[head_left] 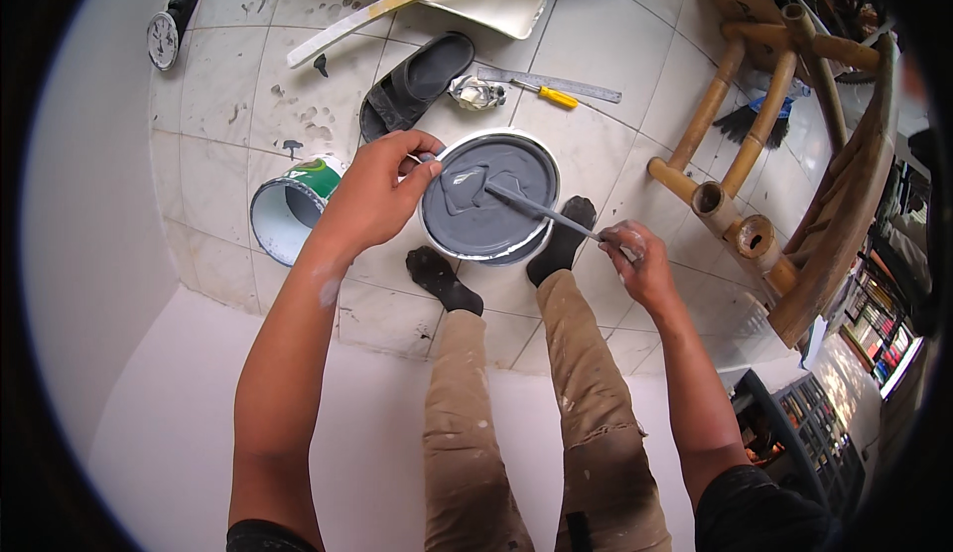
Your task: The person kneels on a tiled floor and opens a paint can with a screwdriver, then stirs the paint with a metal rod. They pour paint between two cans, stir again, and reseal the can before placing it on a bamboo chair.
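Note:
A round bucket of thick grey paint (501, 219) stands on the tiles in front of my feet, its white rim (541, 145) smeared with paint. My left hand (382, 190) is closed at the bucket's left rim, thumb and fingers pinching there. In my right hand (637, 262) is the end of a thin stirring stick (556, 217), coated grey. The stick slants left over the rim, and its far end dips into the paint near the middle. Folds and ridges mark the paint's surface around that end.
An open green-and-white can (288, 209) lies left of the bucket. Beyond are a black sandal (417, 80), a crumpled silvery wad (476, 92), a yellow-handled screwdriver (556, 97), a metal ruler (576, 85) and a white tray (476, 11). Bamboo furniture (754, 145) stands at right.

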`<state>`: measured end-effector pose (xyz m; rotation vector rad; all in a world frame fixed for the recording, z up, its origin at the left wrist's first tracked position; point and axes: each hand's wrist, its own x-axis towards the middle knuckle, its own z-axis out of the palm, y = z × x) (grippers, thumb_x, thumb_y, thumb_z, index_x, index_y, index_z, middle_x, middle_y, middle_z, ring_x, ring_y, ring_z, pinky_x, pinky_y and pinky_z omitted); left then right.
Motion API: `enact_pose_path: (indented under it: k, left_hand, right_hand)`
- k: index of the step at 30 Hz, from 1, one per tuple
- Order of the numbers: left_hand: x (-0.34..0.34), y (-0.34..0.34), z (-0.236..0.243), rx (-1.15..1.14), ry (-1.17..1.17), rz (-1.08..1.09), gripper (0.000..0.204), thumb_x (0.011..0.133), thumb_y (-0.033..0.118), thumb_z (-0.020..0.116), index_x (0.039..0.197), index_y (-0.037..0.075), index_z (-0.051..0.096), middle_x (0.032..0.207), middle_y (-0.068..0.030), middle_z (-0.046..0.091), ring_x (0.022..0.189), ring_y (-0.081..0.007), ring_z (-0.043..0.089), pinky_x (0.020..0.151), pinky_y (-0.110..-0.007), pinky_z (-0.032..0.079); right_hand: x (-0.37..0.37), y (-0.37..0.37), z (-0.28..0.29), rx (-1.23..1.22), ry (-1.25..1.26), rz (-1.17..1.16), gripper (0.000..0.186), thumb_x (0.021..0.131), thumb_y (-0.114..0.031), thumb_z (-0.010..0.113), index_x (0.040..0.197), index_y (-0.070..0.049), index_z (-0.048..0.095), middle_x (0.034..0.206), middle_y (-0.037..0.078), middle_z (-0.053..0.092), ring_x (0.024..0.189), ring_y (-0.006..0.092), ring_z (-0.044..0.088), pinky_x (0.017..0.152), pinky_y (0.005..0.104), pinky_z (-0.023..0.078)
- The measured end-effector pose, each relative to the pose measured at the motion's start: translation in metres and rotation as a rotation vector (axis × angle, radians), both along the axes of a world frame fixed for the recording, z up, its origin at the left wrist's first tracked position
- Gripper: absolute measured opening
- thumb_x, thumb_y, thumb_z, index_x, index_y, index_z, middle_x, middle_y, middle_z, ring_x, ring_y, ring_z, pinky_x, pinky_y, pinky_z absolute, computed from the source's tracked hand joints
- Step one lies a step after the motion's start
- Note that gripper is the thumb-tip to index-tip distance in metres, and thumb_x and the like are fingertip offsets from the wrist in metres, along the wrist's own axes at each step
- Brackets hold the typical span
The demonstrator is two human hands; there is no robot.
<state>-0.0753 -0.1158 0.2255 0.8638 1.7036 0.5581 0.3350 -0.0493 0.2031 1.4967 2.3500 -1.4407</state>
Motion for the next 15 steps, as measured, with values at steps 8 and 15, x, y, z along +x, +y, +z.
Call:
enact_pose_path:
  k: [8, 15]
  left_hand:
    - [-0.026, -0.027, -0.002, -0.036, -0.023, 0.153, 0.028, 0.105, 0.016, 0.07, 0.125, -0.004, 0.071, 0.088, -0.0087, 0.074, 0.073, -0.0117, 0.063, 0.069, -0.031, 0.052]
    - [-0.044, -0.044, -0.003, -0.022, -0.053, 0.311, 0.03, 0.105, 0.017, 0.071, 0.127, -0.004, 0.071, 0.087, -0.0072, 0.073, 0.067, -0.0103, 0.061, 0.063, -0.031, 0.049]
  right_hand:
    - [-0.04, -0.01, 0.004, -0.112, 0.029, -0.018, 0.018, 0.091, 0.006, 0.08, 0.109, 0.005, 0.076, 0.101, 0.015, 0.073, 0.094, 0.03, 0.073, 0.086, 0.0376, 0.059]
    - [-0.058, -0.003, 0.007, -0.154, -0.005, 0.078, 0.019, 0.093, 0.005, 0.08, 0.111, 0.005, 0.077, 0.104, 0.016, 0.074, 0.095, 0.029, 0.073, 0.088, 0.0373, 0.059]
